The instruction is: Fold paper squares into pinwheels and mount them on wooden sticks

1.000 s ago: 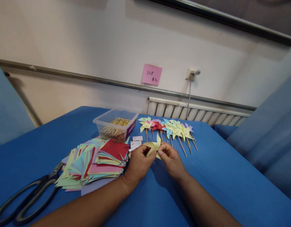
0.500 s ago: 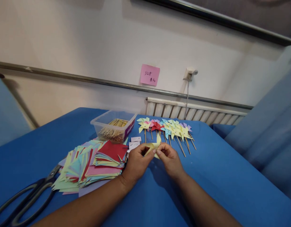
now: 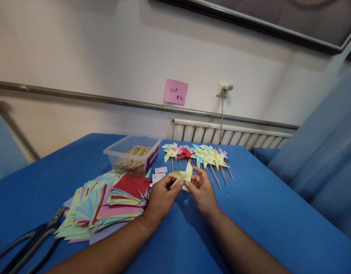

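Observation:
Between my two hands is a yellow paper pinwheel point(image 3: 187, 174), its blades folded in toward the middle. My left hand point(image 3: 161, 196) is closed on its left side, with the thumb near the centre. On the other side, my right hand point(image 3: 203, 190) pinches it, thumb tip at the centre and the other fingers curled behind. Both thumbs almost meet there. Two small white boxes point(image 3: 158, 177) lie just beyond my left hand. Left of that hand sits a pile of cut coloured paper squares point(image 3: 107, 207), a red one on top.
A clear plastic tub point(image 3: 114, 154) of thin wooden sticks point(image 3: 132, 160) stands behind the paper pile. Finished pinwheels on sticks point(image 3: 209, 156) lie at the table's far edge. Large dark-handled scissors point(image 3: 40, 238) rest at the left on the blue tablecloth point(image 3: 267, 213).
The pinwheel has turned, so its blades show more openly. My right fingers have lifted and spread a little behind it. The view has shifted slightly.

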### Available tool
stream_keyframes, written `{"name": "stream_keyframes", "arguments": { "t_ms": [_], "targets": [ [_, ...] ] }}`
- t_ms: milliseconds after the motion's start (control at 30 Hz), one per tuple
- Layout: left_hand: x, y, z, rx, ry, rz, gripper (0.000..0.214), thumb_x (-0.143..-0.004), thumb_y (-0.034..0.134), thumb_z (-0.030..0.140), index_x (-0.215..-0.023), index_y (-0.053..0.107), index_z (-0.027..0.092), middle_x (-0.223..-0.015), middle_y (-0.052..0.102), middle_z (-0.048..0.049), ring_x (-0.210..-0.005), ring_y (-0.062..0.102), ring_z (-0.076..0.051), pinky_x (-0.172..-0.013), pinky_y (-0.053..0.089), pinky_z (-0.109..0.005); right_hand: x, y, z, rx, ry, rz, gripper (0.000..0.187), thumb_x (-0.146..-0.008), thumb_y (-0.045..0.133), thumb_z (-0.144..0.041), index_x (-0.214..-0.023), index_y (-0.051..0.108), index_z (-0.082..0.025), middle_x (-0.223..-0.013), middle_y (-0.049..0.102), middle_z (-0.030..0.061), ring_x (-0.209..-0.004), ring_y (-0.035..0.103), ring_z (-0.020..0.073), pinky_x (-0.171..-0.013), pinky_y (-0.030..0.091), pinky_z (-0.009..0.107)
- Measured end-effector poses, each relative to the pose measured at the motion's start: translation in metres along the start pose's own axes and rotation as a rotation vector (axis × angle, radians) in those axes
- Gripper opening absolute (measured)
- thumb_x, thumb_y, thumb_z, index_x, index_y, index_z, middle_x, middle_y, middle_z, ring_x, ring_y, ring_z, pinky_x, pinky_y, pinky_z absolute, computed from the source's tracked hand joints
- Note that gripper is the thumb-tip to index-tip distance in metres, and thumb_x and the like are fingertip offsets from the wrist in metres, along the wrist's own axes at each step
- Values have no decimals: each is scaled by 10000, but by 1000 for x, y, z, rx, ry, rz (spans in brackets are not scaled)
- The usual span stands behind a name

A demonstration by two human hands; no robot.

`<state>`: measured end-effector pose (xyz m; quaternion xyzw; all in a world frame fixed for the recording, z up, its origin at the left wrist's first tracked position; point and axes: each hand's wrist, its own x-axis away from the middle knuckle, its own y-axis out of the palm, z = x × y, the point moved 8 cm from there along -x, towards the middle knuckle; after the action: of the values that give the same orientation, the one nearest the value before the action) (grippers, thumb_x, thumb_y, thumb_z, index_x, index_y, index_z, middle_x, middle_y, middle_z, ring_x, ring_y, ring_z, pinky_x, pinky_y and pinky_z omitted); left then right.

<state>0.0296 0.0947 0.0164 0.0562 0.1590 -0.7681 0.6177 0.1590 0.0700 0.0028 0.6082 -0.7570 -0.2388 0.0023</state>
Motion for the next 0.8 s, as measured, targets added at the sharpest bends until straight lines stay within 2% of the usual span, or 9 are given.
{"name": "stream_keyframes", "arguments": {
  "t_ms": [167,233,367,567,800],
  "targets": [
    [-1,1,2,-14,17,-9,230,-755,600,375,-798,658,157,-763,674,-32,-726,603,-180,-662,459,-267,0,-11,-6,57,-85,117,608,-616,739,-153,-1139,451,-269,-1020,552,16,-731,572,110,-679,486,270],
    [-1,1,3,0,27,-12,227,-756,601,368,-819,659,158,-784,676,-34,-748,606,-183,-687,463,-274,-2,-9,-1,27,-40,73,534,-627,739,-181,-1096,492,-243,-948,592,18,-729,579,122,-679,488,276],
    [0,2,3,22,23,-18,221,-748,615,361,-836,661,163,-812,678,-31,-768,607,-181,-715,469,-278,-5,-4,8,7,79,-46,250,-639,742,-255,-834,604,-182,-717,637,-1,-637,583,127,-617,469,258],
    [0,0,1,9,22,-5,211,-729,640,336,-859,675,174,-836,684,-31,-793,606,-185,-728,467,-274,-4,-4,10,2,161,-91,259,-611,763,-303,-800,643,-174,-710,674,3,-623,596,138,-592,455,258],
    [-2,3,2,50,1,-29,195,-722,640,340,-818,679,175,-784,667,-13,-734,590,-169,-685,457,-254,-3,-3,10,19,183,-91,277,-604,762,-326,-807,650,-173,-710,679,4,-608,596,141,-571,441,257]
  ]
}}
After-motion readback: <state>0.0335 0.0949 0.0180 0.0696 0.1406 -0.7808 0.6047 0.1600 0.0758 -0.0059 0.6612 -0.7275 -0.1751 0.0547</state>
